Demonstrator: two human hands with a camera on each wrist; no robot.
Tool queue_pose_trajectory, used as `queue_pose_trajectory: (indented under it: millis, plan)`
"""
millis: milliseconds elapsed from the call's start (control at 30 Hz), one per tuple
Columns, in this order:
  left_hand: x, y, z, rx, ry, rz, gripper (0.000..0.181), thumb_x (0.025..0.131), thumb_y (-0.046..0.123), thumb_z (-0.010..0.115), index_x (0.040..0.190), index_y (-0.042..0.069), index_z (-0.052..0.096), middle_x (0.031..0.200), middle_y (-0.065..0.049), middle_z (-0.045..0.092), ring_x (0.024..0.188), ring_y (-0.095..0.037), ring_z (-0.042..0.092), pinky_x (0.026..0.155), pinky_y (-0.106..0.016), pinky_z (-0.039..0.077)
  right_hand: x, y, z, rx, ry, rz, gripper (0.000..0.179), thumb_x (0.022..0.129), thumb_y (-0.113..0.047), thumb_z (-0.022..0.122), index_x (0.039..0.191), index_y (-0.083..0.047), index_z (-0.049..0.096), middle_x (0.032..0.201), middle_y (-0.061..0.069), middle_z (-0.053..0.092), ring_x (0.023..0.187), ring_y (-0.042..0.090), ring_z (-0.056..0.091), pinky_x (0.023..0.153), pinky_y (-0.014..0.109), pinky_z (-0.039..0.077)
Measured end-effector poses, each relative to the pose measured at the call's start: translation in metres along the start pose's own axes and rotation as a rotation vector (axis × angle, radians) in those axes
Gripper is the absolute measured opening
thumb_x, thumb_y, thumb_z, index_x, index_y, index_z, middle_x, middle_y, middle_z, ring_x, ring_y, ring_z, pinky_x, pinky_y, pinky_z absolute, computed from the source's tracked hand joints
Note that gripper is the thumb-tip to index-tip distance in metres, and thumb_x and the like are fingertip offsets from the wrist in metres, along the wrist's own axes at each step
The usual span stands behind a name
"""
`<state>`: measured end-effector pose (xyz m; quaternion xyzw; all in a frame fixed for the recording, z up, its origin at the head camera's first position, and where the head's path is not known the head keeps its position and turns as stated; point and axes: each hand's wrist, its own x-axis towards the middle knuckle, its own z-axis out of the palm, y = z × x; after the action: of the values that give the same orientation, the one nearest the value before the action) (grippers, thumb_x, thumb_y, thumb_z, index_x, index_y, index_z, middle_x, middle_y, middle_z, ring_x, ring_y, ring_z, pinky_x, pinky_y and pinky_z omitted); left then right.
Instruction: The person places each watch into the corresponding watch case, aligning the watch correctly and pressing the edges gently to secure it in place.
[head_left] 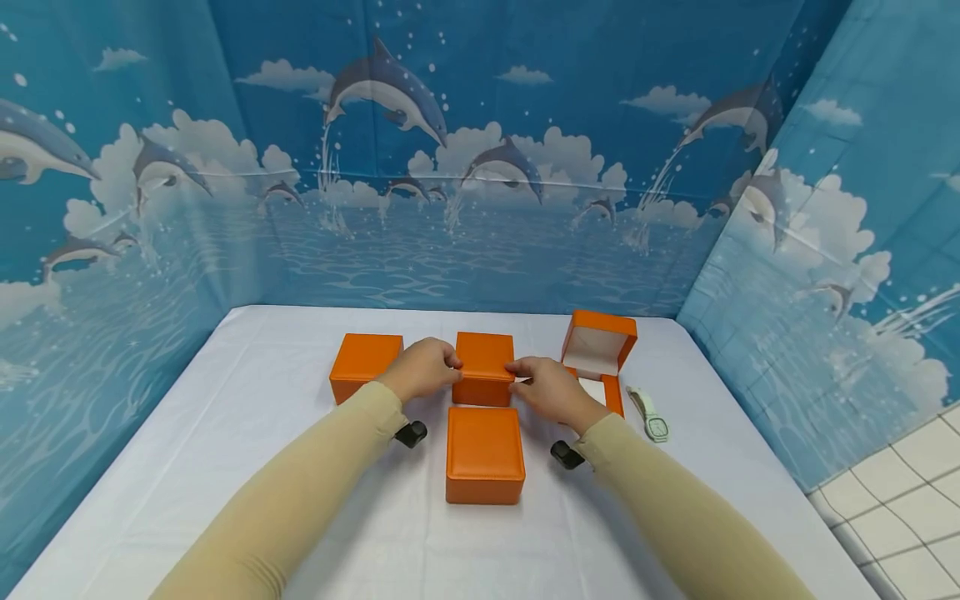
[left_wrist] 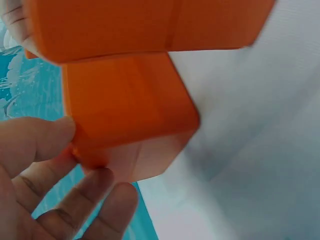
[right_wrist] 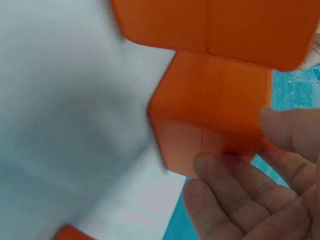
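A closed orange box (head_left: 484,357) stands mid-table toward the back, between both hands. My left hand (head_left: 422,368) grips its left side, thumb (left_wrist: 62,131) and fingertips at the edge. From the right, my right hand (head_left: 557,390) holds the opposite side in the same way, its thumb (right_wrist: 277,125) near the lid and the other fingers along the side wall. Directly in front sits a second closed orange box (head_left: 485,450), which fills the top of both wrist views.
Another closed orange box (head_left: 367,358) lies left, partly behind the left hand. At the right an orange box with its lid up (head_left: 600,343) shows a pale lining, partly hidden by the right hand. A pale green wristwatch (head_left: 651,417) lies beside it. Dolphin-print curtains (head_left: 480,250) enclose the white-covered table (head_left: 360,525).
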<state>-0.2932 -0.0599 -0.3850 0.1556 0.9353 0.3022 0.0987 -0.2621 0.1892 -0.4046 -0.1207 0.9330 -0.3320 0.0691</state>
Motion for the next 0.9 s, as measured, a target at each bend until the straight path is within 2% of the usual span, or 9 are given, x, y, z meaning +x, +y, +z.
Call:
queue_pose_trajectory:
  millis: [167,267,400,533,700,833,900]
  plan:
    - [-0.001,0.008,-0.006,0.084,-0.035,0.018,0.017,0.101,0.029,0.072,0.109,0.015,0.076,0.108,-0.001,0.075,0.088,-0.019,0.065,0.083,-0.035,0.058,-0.009,-0.001,-0.013,-0.022,-0.008,-0.015,0.043,0.105,-0.022,0.067,0.147,-0.014,0.063,0.150,0.007,0.062,0.125,0.026,0.070,0.097,0.043,0.062]
    - [0.001,0.014,-0.008,0.121,-0.023,0.039,0.027,0.102,0.033,0.070,0.121,0.015,0.074,0.117,-0.002,0.075,0.099,-0.020,0.068,0.092,-0.039,0.059,-0.015,-0.001,-0.024,-0.042,0.006,-0.047,0.044,0.106,-0.023,0.065,0.148,-0.013,0.061,0.146,0.009,0.065,0.124,0.027,0.070,0.098,0.044,0.061]
    - [0.004,0.026,-0.008,0.126,-0.009,0.060,0.041,0.103,0.035,0.068,0.140,0.017,0.067,0.136,-0.004,0.070,0.118,-0.022,0.067,0.104,-0.043,0.056,-0.023,0.000,-0.043,-0.047,0.021,-0.052,0.042,0.106,-0.024,0.064,0.147,-0.015,0.062,0.139,0.011,0.069,0.121,0.027,0.070,0.097,0.044,0.061]
    - [0.006,0.045,-0.005,0.112,-0.052,0.085,0.048,0.103,0.036,0.067,0.148,0.018,0.060,0.144,-0.006,0.065,0.127,-0.024,0.064,0.109,-0.044,0.054,-0.036,0.009,-0.063,-0.059,0.067,-0.059,0.038,0.107,-0.022,0.064,0.144,-0.013,0.065,0.133,0.011,0.071,0.117,0.029,0.069,0.094,0.045,0.062]
    - [0.012,0.071,0.004,0.122,-0.117,0.146,0.057,0.102,0.041,0.068,0.154,0.021,0.054,0.149,-0.006,0.061,0.133,-0.024,0.060,0.115,-0.045,0.049,-0.054,0.028,-0.086,-0.076,0.115,-0.050,0.035,0.107,-0.020,0.064,0.138,-0.008,0.069,0.130,0.015,0.073,0.113,0.032,0.071,0.091,0.047,0.063]
    - [0.017,0.093,0.012,0.137,-0.166,0.196,0.065,0.102,0.046,0.069,0.159,0.023,0.048,0.154,-0.005,0.057,0.140,-0.023,0.056,0.118,-0.044,0.047,-0.067,0.050,-0.104,-0.131,0.113,-0.014,0.036,0.106,-0.021,0.065,0.137,-0.005,0.069,0.127,0.018,0.073,0.108,0.032,0.071,0.088,0.046,0.063]
    - [0.019,0.103,0.016,0.119,-0.186,0.208,0.069,0.102,0.046,0.068,0.161,0.022,0.044,0.156,-0.005,0.056,0.140,-0.022,0.056,0.117,-0.042,0.048,-0.071,0.063,-0.113,-0.183,0.087,0.010,0.037,0.106,-0.023,0.064,0.138,-0.006,0.069,0.127,0.019,0.072,0.109,0.034,0.069,0.087,0.047,0.063]
